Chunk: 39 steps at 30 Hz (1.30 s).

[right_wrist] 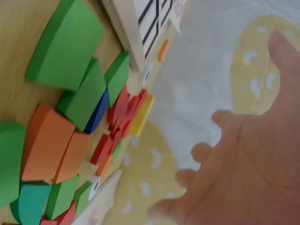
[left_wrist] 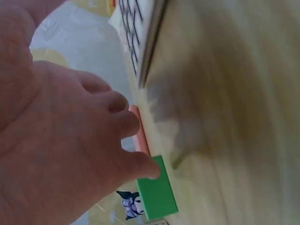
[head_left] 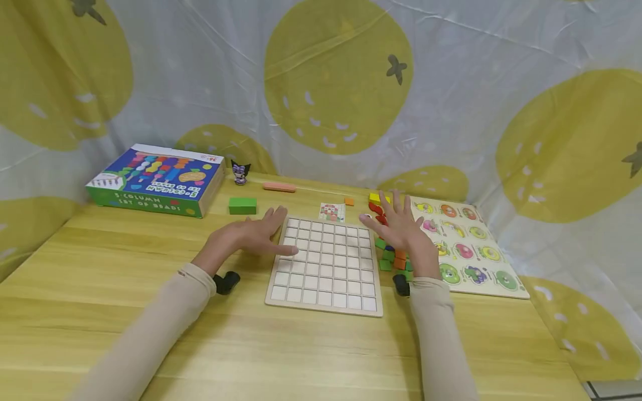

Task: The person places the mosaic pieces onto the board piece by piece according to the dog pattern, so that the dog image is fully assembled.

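Sleeves in pale beige run up from the near edge of the tabletop (head_left: 150,334) to two hands spread above a wooden grid board (head_left: 326,264). That board lies flat between the hands, its white squares all bare. The left hand (head_left: 251,236) hovers at the board's left edge, fingers (left_wrist: 117,122) released and nearly straight, holding nothing; beyond their tips sits a green block (head_left: 243,205), and farther out a pink stick (head_left: 278,187) and a small figurine (head_left: 240,172). The right hand (head_left: 401,228) hangs open too, fingers fanned, over a heap of coloured wooden pieces (right_wrist: 70,122) just right of the board: green, orange, red, blue and a yellow one at the far end. A pattern card (head_left: 332,212) lies beyond the board's far edge, between the two sets of fingertips. To the right of the heap is a fruit peg puzzle (head_left: 466,245); far left, a bead-set box (head_left: 155,179).

Judging by this layout, doing it well means checking the card first, taking one piece from the heap's top with a light pinch, and steadying the board with the left palm so it does not slide.
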Available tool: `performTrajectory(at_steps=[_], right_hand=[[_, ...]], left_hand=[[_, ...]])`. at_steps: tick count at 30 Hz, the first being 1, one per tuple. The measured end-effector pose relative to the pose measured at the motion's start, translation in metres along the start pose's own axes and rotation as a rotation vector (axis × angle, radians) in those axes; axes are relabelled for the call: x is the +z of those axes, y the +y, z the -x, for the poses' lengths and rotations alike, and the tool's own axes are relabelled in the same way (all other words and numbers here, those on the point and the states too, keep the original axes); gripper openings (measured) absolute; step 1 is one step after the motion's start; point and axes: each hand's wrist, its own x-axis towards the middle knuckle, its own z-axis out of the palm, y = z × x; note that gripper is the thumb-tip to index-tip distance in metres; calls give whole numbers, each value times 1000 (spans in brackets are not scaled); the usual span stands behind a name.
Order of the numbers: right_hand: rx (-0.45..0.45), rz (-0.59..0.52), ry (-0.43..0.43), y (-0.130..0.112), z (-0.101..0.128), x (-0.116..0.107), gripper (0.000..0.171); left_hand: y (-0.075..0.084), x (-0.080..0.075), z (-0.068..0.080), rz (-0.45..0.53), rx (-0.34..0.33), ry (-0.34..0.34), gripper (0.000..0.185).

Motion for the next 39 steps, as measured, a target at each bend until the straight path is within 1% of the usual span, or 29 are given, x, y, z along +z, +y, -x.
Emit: performTrajectory(at_steps=[3,7,9,13,16,19,23,26,31,36,39], right_hand=[[-38,-38,-32,6,-2,-2,101],[-84,-87,-46,13,-3,-4,101],[-92,-102,-43,15,-5,-4,99],[-95,-120,-6,19,-8,-4,89],[-89,-138,32,23,-12,-2,79],[-105,-160,76,29,-17,0,68],[-169,-180,149,37,-25,4,51],[-192,-199,182,43,-31,6,43],[-182,-203,172,50,-35,7,37],[-181,-171,144,54,-40,8,33],[-165,-150,127,55,-44,10,31]], left_hand=[[-8,2,8,-7,1,-46,125],[-16,7,15,9,27,-53,129],[-18,10,18,17,42,-62,129],[-21,17,22,21,79,-77,131],[-21,20,21,14,105,-70,130],[-21,20,19,7,106,-60,129],[-19,20,19,8,98,-62,130],[-19,19,20,13,94,-63,131],[-19,20,20,25,94,-67,132],[-20,22,20,31,91,-69,132],[-21,23,19,31,94,-68,132]])
